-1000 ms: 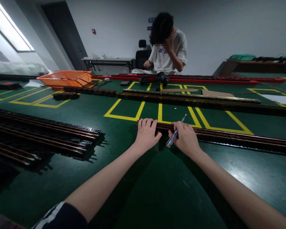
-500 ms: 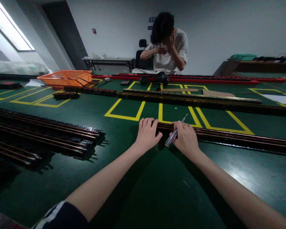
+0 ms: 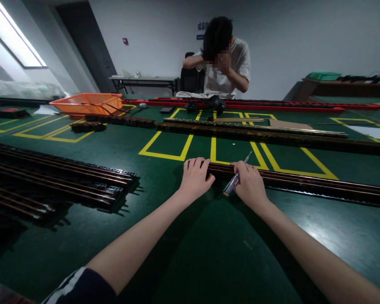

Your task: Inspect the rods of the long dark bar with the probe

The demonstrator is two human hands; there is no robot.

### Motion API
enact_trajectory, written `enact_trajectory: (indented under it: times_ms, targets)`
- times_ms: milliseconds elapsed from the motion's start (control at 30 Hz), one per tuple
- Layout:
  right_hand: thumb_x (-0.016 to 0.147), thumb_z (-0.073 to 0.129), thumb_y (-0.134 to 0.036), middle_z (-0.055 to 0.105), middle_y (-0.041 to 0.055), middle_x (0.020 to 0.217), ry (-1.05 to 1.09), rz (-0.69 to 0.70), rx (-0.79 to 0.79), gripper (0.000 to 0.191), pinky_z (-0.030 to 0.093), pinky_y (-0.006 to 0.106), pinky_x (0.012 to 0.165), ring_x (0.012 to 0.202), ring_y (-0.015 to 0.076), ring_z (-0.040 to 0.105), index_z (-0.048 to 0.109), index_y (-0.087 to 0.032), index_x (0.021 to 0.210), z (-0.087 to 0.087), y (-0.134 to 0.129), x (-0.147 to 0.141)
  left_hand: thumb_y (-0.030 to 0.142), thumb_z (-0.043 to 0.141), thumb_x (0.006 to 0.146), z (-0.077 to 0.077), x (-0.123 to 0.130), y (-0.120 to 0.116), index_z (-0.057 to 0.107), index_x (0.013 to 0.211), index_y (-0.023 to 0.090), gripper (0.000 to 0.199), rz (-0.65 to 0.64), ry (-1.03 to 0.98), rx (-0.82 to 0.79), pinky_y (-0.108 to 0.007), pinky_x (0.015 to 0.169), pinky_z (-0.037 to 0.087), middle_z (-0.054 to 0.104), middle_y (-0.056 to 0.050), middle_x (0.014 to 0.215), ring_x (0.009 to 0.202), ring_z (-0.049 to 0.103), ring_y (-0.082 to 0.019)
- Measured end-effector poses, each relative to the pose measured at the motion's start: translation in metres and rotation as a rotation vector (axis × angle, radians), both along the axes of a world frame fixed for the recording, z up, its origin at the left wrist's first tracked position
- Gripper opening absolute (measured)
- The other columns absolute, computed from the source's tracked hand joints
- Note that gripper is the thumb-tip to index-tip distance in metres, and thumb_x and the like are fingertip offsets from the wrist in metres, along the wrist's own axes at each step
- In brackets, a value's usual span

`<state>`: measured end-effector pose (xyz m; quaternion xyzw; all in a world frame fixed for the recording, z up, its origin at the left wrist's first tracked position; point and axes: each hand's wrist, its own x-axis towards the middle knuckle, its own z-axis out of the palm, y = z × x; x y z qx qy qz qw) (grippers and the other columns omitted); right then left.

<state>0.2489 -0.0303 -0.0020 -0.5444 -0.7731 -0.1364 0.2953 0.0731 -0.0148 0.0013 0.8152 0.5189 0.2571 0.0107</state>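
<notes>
A long dark rail with copper-coloured strips lies across the green table, reaching to the right edge of the view. My left hand rests over the rail's left end, thumb on the near side and fingers on the far side, gripping it. Just to the right, my right hand holds a screwdriver with a clear handle. Its thin tip points up and away, while the fingers touch the rail's top. What lies under the fingers is hidden.
Several similar rails lie at the left. Beyond my hands are another long rail, an orange basket, a dark tool and red rails. A person sits across the table.
My right hand has shifted slightly to the right along the rail with the screwdriver. My left hand has barely moved. The person opposite has raised an elbow and lowered the head a little.
</notes>
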Motion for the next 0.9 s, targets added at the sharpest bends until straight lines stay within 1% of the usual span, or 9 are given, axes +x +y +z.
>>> enact_trajectory:
  times_ms: [100,167,300,433,600,700,900]
  targets:
    - [0.064,0.042,-0.002,0.062,0.0102,0.079,0.011,0.001,-0.004,0.025,0.042,0.036,0.069,0.074,0.0270,0.059,0.033,-0.022,0.076,-0.001,0.000,0.001,0.028,0.048,0.084,0.000,-0.002,0.002,0.052,0.114,0.017,0.033,0.001,-0.075,-0.017,-0.046,0.100,0.032,0.057,-0.008,0.115,0.110,0.047,-0.024]
    - [0.064,0.043,-0.003,0.062,0.0101,0.079,0.032,-0.007,0.001,0.025,0.041,0.036,0.069,0.074,0.0268,0.059,0.032,-0.022,0.076,-0.001,0.000,0.003,0.028,0.051,0.081,0.001,-0.004,0.003,0.052,0.114,0.017,0.034,0.014,-0.147,-0.059,-0.046,0.099,0.033,0.057,-0.007,0.115,0.110,0.048,-0.024]
    - [0.064,0.044,-0.006,0.062,0.0090,0.076,0.077,-0.045,0.017,0.024,0.040,0.037,0.071,0.075,0.0270,0.059,0.031,-0.023,0.076,0.000,0.000,0.005,0.028,0.059,0.077,0.002,-0.008,0.006,0.051,0.115,0.019,0.041,0.031,-0.278,-0.162,-0.047,0.098,0.037,0.055,-0.007,0.116,0.112,0.049,-0.025]
    - [0.066,0.044,-0.010,0.061,0.0078,0.072,0.084,-0.105,-0.002,0.021,0.038,0.036,0.070,0.072,0.0261,0.057,0.030,-0.023,0.075,0.001,-0.001,0.005,0.027,0.064,0.073,-0.001,-0.011,0.009,0.049,0.117,0.019,0.047,0.052,-0.390,-0.231,-0.047,0.096,0.040,0.053,-0.009,0.118,0.111,0.052,-0.026]
    - [0.066,0.044,-0.012,0.059,0.0061,0.068,0.066,-0.124,-0.001,0.019,0.036,0.035,0.069,0.068,0.0244,0.055,0.032,-0.023,0.074,0.001,-0.002,0.006,0.026,0.067,0.069,-0.002,-0.013,0.012,0.049,0.115,0.018,0.050,0.042,-0.454,-0.262,-0.046,0.093,0.044,0.057,-0.008,0.111,0.106,0.055,-0.024]
    - [0.067,0.045,-0.013,0.057,0.0054,0.066,0.023,-0.108,0.004,0.016,0.036,0.033,0.066,0.065,0.0229,0.053,0.033,-0.022,0.074,0.001,-0.004,0.008,0.023,0.068,0.067,0.002,-0.013,0.011,0.049,0.115,0.018,0.052,0.035,-0.487,-0.280,-0.043,0.090,0.047,0.057,-0.009,0.109,0.103,0.056,-0.023]
    - [0.073,0.046,-0.020,0.055,0.0056,0.065,-0.074,-0.070,0.044,0.006,0.036,0.032,0.064,0.062,0.0215,0.051,0.042,-0.020,0.077,0.004,-0.008,0.013,0.021,0.069,0.065,0.009,-0.015,0.009,0.051,0.110,0.017,0.048,0.033,-0.492,-0.338,-0.042,0.085,0.050,0.055,-0.009,0.107,0.099,0.057,-0.022]
